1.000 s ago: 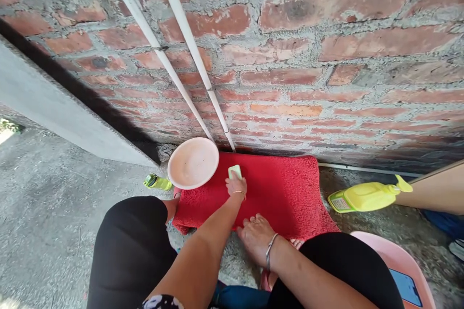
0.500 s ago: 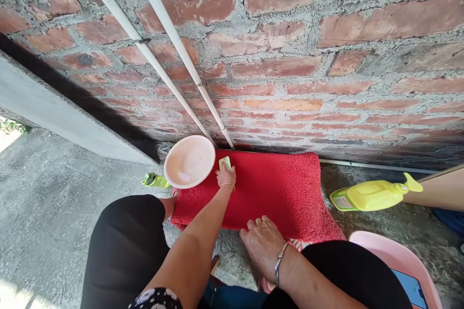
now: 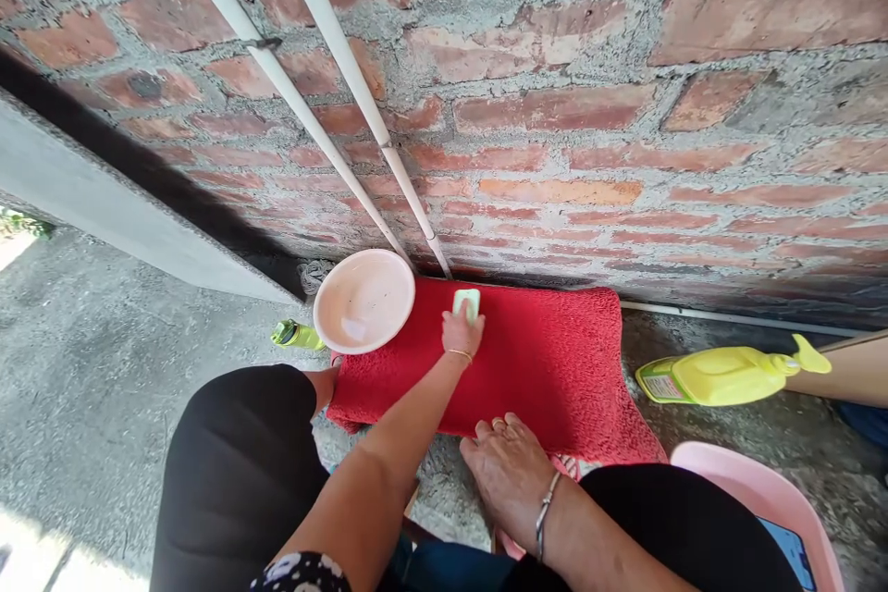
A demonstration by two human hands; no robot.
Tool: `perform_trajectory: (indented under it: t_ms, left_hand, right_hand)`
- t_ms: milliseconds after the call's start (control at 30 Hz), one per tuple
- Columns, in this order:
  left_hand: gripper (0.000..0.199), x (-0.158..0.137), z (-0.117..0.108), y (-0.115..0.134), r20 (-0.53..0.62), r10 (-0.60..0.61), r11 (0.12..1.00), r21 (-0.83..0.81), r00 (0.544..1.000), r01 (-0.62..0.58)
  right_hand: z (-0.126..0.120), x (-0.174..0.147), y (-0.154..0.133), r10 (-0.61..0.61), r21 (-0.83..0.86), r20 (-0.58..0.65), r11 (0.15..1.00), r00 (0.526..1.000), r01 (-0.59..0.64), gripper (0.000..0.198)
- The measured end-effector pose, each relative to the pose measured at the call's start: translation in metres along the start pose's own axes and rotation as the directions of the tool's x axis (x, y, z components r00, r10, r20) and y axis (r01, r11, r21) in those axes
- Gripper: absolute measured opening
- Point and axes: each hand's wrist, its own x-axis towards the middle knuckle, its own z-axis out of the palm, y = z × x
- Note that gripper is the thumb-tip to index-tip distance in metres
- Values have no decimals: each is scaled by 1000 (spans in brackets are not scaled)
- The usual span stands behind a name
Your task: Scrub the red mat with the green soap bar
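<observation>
Against the foot of the brick wall (image 3: pixel 548 111), we have a red cloth (image 3: pixel 527 351) spread in front of our knees (image 3: pixel 236 453), and the pale green bar (image 3: pixel 467 299) is on it, left of the middle and toward the far side. Our left hand (image 3: pixel 463 333) holds this bar by its near part, the far end showing past the fingers. Our right hand (image 3: pixel 510 472) is at the cloth's near edge, fingers close together — we cannot tell whether they grip it or only rest there. A pale pink basin (image 3: pixel 388 287) is at the cloth's left end, with a green bottle (image 3: pixel 302 335) just beside it on the concrete floor (image 3: pixel 97 361). To the right we see a yellow pump bottle (image 3: pixel 728 375) and, nearer us, a pink tub (image 3: pixel 735 470) with a phone (image 3: pixel 787 548) in it. Down the wall run 2 white pipes (image 3: pixel 345 60).
</observation>
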Motion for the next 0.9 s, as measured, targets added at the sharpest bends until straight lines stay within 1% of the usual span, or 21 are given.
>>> perform_trajectory:
  t_ms: [33, 100, 167, 233, 300, 333, 400, 467, 500, 533, 600, 667, 733, 800, 833, 900]
  left_hand:
    - [66, 10, -9, -6, -32, -75, 997, -2, 997, 75]
    - [65, 24, -19, -13, -57, -196, 981, -4, 979, 196]
    - [66, 26, -18, -13, -51, -239, 971, 5, 970, 240]
    - [67, 16, -5, -5, -38, -191, 981, 29, 981, 192]
    - [67, -2, 13, 8, 2, -77, 996, 53, 997, 77]
    - [67, -12, 21, 14, 41, -6, 999, 55, 999, 3]
    - [67, -27, 32, 23, 123, 127, 991, 36, 984, -132]
    - [66, -31, 32, 25, 154, 191, 981, 9, 970, -194]
    - [67, -27, 29, 24, 140, 186, 982, -1, 973, -187]
    - [67, -21, 22, 20, 109, 154, 988, -6, 982, -155]
    - [68, -3, 6, 12, 31, 39, 999, -12, 999, -39]
    - [68, 16, -8, 4, -26, -93, 996, -15, 995, 92]
    - [68, 27, -14, 2, -40, -182, 983, -10, 982, 182]
    - [69, 25, -9, 7, -30, -194, 981, 12, 981, 194]
    - [70, 19, -3, 11, -19, -166, 986, 28, 986, 167]
    - [71, 2, 14, 23, 24, -62, 997, 55, 998, 61]
  right_hand:
    - [1, 0, 1, 3, 9, -2, 1000, 1000, -3, 34]
    - [1, -1, 2, 13, 23, -15, 1000, 1000, -12, 33]
    - [1, -1, 2, 18, 24, -29, 1000, 999, -17, 33]
    - [0, 0, 1, 18, 26, -31, 1000, 999, -17, 33]
    - [-2, 1, 0, 21, 30, -29, 999, 999, -20, 33]
    - [-3, 1, -1, 23, 31, -24, 999, 999, -23, 33]
    - [-4, 2, -1, 31, 31, -11, 999, 999, -31, 33]
    - [-2, 2, -1, 31, 29, -11, 999, 999, -31, 33]
    - [0, 2, 0, 26, 26, -15, 999, 1000, -26, 33]
    - [2, 2, 1, 19, 21, -22, 1000, 1000, -18, 33]
    - [7, 2, 2, 5, 9, -38, 1000, 999, -4, 34]
    - [10, 2, 3, 0, 0, -58, 1000, 998, 0, 32]
    - [9, 2, 2, 1, -9, -81, 1000, 997, -2, 29]
    - [5, 2, 0, -1, -21, -82, 1000, 997, -1, 30]
    - [2, 1, -1, -3, -23, -72, 1000, 997, 2, 30]
    - [-2, 1, -3, -5, -16, -51, 1000, 999, 4, 31]
